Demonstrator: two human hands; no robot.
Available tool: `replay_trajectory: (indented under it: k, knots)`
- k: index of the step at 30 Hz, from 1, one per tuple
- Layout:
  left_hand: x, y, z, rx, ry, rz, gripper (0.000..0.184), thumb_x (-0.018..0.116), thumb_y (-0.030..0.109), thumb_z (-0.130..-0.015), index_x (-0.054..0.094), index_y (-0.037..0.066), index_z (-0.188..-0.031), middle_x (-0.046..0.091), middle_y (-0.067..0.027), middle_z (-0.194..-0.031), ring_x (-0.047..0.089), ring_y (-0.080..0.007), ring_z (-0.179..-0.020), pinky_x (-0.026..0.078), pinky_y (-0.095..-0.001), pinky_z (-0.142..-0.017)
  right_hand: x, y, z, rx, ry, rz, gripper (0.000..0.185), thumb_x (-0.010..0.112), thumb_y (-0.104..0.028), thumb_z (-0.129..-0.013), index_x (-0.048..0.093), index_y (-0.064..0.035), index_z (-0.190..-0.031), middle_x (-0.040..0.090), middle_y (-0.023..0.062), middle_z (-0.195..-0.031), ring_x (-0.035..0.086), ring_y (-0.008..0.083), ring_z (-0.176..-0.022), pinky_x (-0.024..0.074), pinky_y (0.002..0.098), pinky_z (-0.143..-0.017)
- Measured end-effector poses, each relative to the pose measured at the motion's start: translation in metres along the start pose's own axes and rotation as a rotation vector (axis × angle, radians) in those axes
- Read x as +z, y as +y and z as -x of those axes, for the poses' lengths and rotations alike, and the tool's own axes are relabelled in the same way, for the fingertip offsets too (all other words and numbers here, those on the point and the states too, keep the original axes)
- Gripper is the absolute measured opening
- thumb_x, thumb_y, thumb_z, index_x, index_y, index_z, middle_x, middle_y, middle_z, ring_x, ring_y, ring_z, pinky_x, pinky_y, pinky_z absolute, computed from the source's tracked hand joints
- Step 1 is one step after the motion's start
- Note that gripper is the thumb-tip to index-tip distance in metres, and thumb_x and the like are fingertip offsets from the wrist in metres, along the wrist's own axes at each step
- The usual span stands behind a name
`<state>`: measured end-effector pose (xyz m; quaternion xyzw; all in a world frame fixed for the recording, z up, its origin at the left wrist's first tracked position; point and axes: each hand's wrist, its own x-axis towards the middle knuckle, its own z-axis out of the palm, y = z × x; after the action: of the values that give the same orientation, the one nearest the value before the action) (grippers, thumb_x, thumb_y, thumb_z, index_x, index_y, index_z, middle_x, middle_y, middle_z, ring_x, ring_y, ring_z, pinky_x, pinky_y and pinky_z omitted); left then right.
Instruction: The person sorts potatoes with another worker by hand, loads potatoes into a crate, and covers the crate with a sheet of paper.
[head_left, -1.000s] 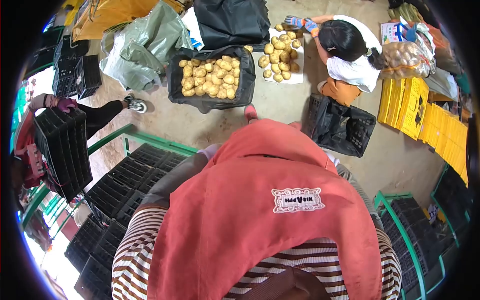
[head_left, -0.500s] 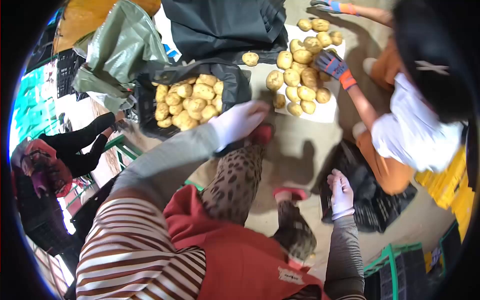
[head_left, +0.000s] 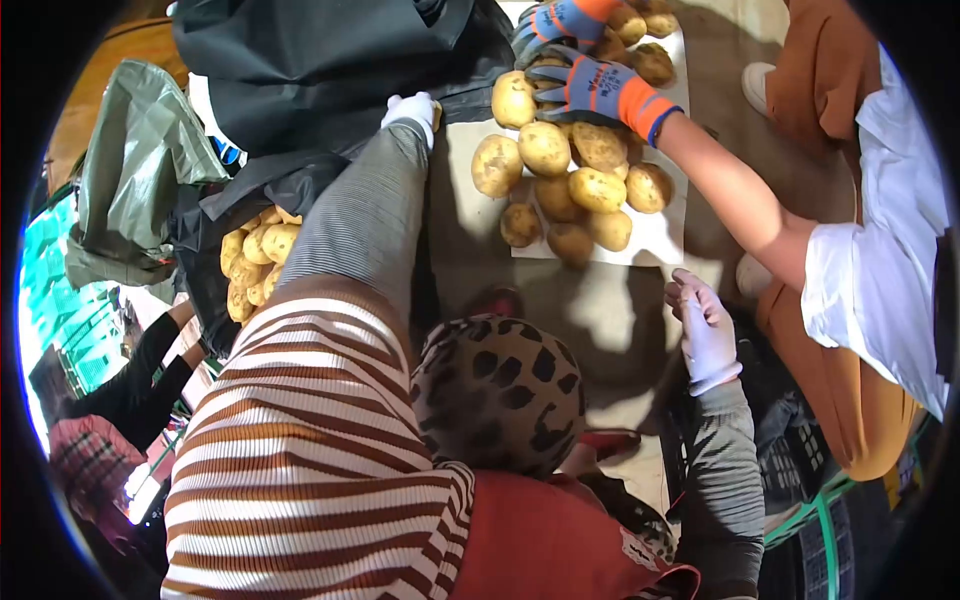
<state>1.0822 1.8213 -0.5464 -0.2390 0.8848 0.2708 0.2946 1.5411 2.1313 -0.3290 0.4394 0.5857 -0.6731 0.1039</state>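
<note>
My left hand [head_left: 408,112], in a white glove, reaches forward to the edge of the black sheeting. Its fingers are closed round a potato [head_left: 437,116], of which only a sliver shows. My right hand [head_left: 705,330], also white-gloved, hangs in the air with its fingers loosely curled and nothing visible in them. In front of it is a pile of potatoes [head_left: 598,188] on a white sheet [head_left: 655,238]. Left of my left arm, a black-lined crate [head_left: 205,270] holds more potatoes [head_left: 262,250], partly covered by my sleeve.
Across the pile, a co-worker's hands in grey-orange gloves [head_left: 600,90] touch the potatoes. Black sheeting [head_left: 340,70] and a green-grey sack [head_left: 130,170] lie at the back left. A black crate [head_left: 790,450] stands at right. Another person [head_left: 100,440] is at far left.
My left hand has moved forward and left from beside the crate, closing on the lone potato near the sheeting. My view has come closer to the pile. The co-worker's second hand has joined the first.
</note>
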Motion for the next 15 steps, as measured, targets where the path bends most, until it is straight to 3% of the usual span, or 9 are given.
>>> replay_trajectory:
  k: [2, 4, 6, 8, 10, 11, 12, 14, 15]
  knots:
    - [-0.014, 0.030, 0.102, 0.055, 0.138, -0.294, 0.054, 0.056, 0.038, -0.088, 0.048, 0.011, -0.134, 0.051, -0.0223, -0.132, 0.054, -0.0394, -0.121, 0.041, -0.0462, -0.104, 0.001, -0.004, 0.015, 0.082, 0.004, -0.086, 0.035, 0.053, -0.023, -0.102, 0.057, -0.0007, -0.129, 0.066, 0.0085, -0.111, 0.060, 0.0118, -0.100, 0.0459, 0.0247, -0.090]
    - [-0.011, 0.044, 0.143, 0.121, 0.238, -0.330, 0.057, 0.056, 0.041, -0.089, 0.047, 0.015, -0.138, 0.050, -0.0223, -0.133, 0.055, -0.0389, -0.120, 0.043, -0.0464, -0.103, 0.007, 0.005, 0.014, 0.114, 0.015, -0.092, 0.035, 0.053, -0.023, -0.102, 0.057, -0.0015, -0.129, 0.066, 0.0083, -0.110, 0.060, 0.0123, -0.100, 0.0463, 0.0252, -0.089]
    - [-0.005, 0.041, 0.158, 0.168, 0.286, -0.102, 0.050, 0.068, 0.029, -0.086, 0.051, 0.013, -0.130, 0.049, -0.0192, -0.125, 0.056, -0.0328, -0.115, 0.047, -0.0423, -0.099, 0.022, 0.018, 0.001, 0.063, -0.053, -0.033, 0.034, 0.053, -0.024, -0.102, 0.058, -0.0034, -0.129, 0.066, 0.0046, -0.108, 0.059, 0.0085, -0.096, 0.0460, 0.0224, -0.085]
    - [0.010, 0.038, 0.172, 0.232, 0.272, 0.639, 0.042, 0.069, 0.027, -0.086, 0.056, 0.007, -0.121, 0.042, -0.0221, -0.133, 0.055, -0.0302, -0.111, 0.044, -0.0378, -0.100, 0.043, 0.007, -0.011, 0.040, -0.110, 0.011, 0.035, 0.051, -0.024, -0.103, 0.057, -0.0020, -0.129, 0.066, 0.0051, -0.109, 0.059, 0.0097, -0.099, 0.0452, 0.0234, -0.089]
    - [0.007, 0.054, 0.215, 0.223, 0.396, 0.452, 0.035, 0.065, 0.016, -0.089, 0.051, 0.008, -0.121, 0.048, -0.0147, -0.117, 0.057, -0.0232, -0.100, 0.049, -0.0356, -0.092, 0.062, -0.008, -0.017, -0.015, -0.160, 0.016, 0.035, 0.049, -0.025, -0.104, 0.057, -0.0008, -0.129, 0.066, 0.0068, -0.110, 0.060, 0.0126, -0.102, 0.0453, 0.0260, -0.094]
    - [0.005, 0.060, 0.234, 0.266, 0.293, 0.600, 0.033, 0.064, 0.012, -0.090, 0.050, 0.007, -0.120, 0.051, -0.0128, -0.112, 0.058, -0.0225, -0.094, 0.049, -0.0354, -0.091, 0.070, -0.018, -0.015, -0.057, -0.206, -0.019, 0.036, 0.048, -0.023, -0.104, 0.053, -0.0014, -0.133, 0.065, 0.0075, -0.112, 0.061, 0.0137, -0.101, 0.0454, 0.0266, -0.094]
    - [0.008, 0.058, 0.246, 0.323, 0.074, 0.905, 0.032, 0.063, 0.014, -0.090, 0.050, 0.006, -0.118, 0.055, -0.0097, -0.106, 0.058, -0.0210, -0.092, 0.048, -0.0343, -0.090, 0.076, -0.028, -0.015, -0.104, -0.253, -0.053, 0.038, 0.048, -0.021, -0.104, 0.050, -0.0021, -0.137, 0.064, 0.0082, -0.114, 0.061, 0.0149, -0.101, 0.0455, 0.0271, -0.094]
    - [0.003, 0.058, 0.295, 0.471, -0.382, 1.180, 0.024, 0.057, 0.015, -0.092, 0.053, 0.004, -0.113, 0.060, -0.0076, -0.099, 0.058, -0.0145, -0.091, 0.049, -0.0283, -0.082, 0.083, -0.049, -0.016, -0.108, -0.312, -0.261, 0.046, 0.051, -0.022, -0.102, 0.040, -0.0055, -0.144, 0.060, 0.0077, -0.121, 0.059, 0.0162, -0.105, 0.0482, 0.0316, -0.092]
    - [-0.001, 0.055, 0.308, 0.469, -0.652, 1.045, 0.019, 0.057, 0.015, -0.093, 0.058, 0.003, -0.108, 0.061, -0.0063, -0.101, 0.059, -0.0132, -0.093, 0.050, -0.0280, -0.083, 0.087, -0.059, -0.018, -0.114, -0.342, -0.374, 0.050, 0.051, -0.023, -0.102, 0.036, -0.0071, -0.147, 0.058, 0.0079, -0.124, 0.058, 0.0177, -0.108, 0.0487, 0.0341, -0.093]
